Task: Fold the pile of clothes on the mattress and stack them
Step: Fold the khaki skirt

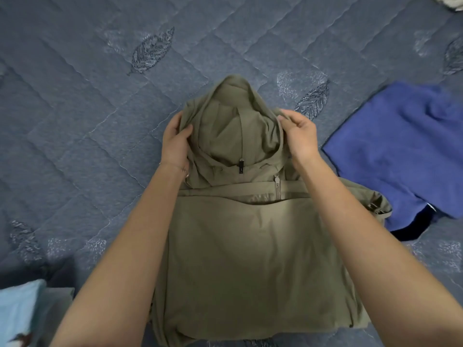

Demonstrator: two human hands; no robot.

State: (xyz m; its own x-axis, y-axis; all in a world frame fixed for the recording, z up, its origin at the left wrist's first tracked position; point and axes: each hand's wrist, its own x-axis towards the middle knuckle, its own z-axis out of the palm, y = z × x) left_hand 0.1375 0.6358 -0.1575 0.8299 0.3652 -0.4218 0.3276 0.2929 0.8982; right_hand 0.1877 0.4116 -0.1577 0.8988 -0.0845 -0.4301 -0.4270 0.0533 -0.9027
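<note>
An olive-green hooded jacket (250,236) lies front up on the blue quilted mattress (82,116), its body folded into a rough rectangle and its hood pointing away from me. My left hand (175,141) grips the left edge of the hood, thumb on top of the fabric. My right hand (299,136) pinches the right edge of the hood. A zipper pull and a black cord stopper show below the hood opening.
A blue garment (400,149) lies flat on the mattress to the right of the jacket, with a dark piece under its near edge. A light blue cloth (17,311) sits at the lower left corner. A pale item (451,3) peeks in at the top right.
</note>
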